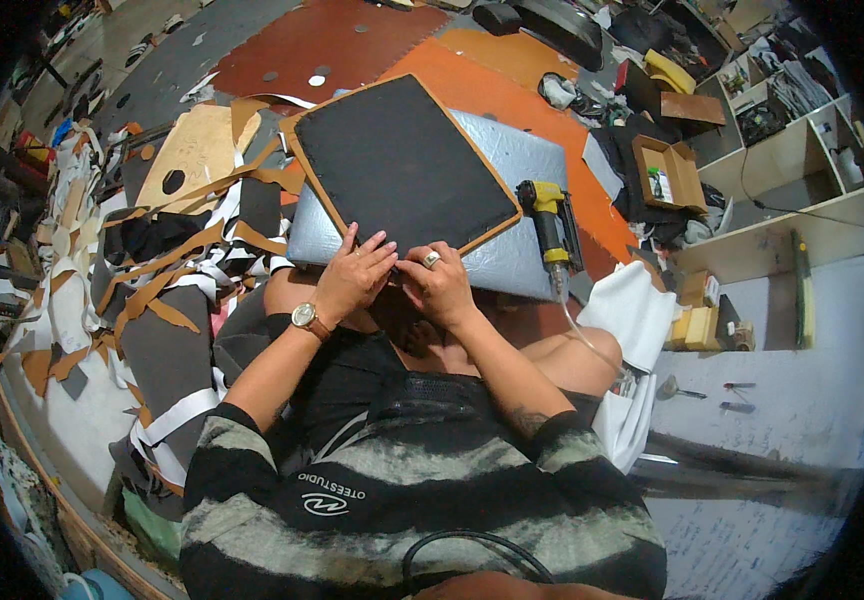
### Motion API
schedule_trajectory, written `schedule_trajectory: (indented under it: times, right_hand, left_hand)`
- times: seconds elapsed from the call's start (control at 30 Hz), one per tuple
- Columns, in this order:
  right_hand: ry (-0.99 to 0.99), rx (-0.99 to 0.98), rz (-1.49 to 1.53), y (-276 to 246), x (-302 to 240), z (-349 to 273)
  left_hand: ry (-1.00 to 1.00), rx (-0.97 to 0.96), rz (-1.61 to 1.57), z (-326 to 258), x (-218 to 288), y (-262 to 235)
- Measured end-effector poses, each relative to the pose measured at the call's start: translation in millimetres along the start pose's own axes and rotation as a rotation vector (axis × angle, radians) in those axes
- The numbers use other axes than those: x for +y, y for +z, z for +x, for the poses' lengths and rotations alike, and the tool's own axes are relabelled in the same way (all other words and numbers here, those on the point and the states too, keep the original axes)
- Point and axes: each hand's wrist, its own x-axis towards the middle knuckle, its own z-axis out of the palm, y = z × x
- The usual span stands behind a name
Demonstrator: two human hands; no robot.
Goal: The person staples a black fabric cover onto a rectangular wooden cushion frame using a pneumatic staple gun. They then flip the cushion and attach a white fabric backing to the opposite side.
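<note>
Across my lap lies a flat black panel (402, 165) with a tan edge, turned at an angle on a silver padded board (517, 165). My left hand (355, 275), with a watch on its wrist, rests its stretched fingers on the panel's near edge. Beside it, my right hand (436, 288) has its fingers bent and closed at that same edge; its fingertips are partly hidden. A yellow and black air stapler (549, 230) lies on the board to the right of the panel, a hose running from it toward my knee.
Tan, white and grey offcuts (172, 300) are heaped at my left. To the right are white material (632, 315), an open cardboard box (669, 175), a shelf unit (802, 160) and small tools (737, 397). Orange floor mats (512, 110) spread beyond the board.
</note>
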Motion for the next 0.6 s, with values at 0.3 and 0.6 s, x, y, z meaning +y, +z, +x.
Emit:
schedule_trajectory:
  times: [0.3, 0.6]
  right_hand:
    - [0.004, -0.001, 0.032, -2, 4, -2]
    - [0.024, -0.290, 0.024, -26, 5, 4]
  left_hand:
    - [-0.216, -0.004, -0.082, 3, 22, -25]
    - [-0.166, -0.068, 0.038, -21, 27, 6]
